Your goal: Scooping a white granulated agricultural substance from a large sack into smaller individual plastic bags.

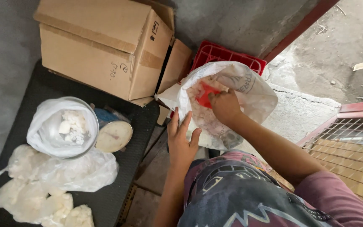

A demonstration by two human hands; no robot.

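**Colours and patterns at the sack and the black counter**

The woven plastic sack (248,90) is white with faint grey print; the lumpy contents inside are pale pinkish white. The flat plastic scoop (206,96) in it is bright red, like the slotted plastic crate (215,54) behind. The cardboard boxes (101,46) are plain tan with dark marks. On the black counter (43,90), the thin plastic bags (59,168) are translucent white. The shorts (236,193) show a dark grey and maroon pattern with white outlines.

Head view, single camera
Worn on head; faces steeply down, close over both hands and lap; no second view.
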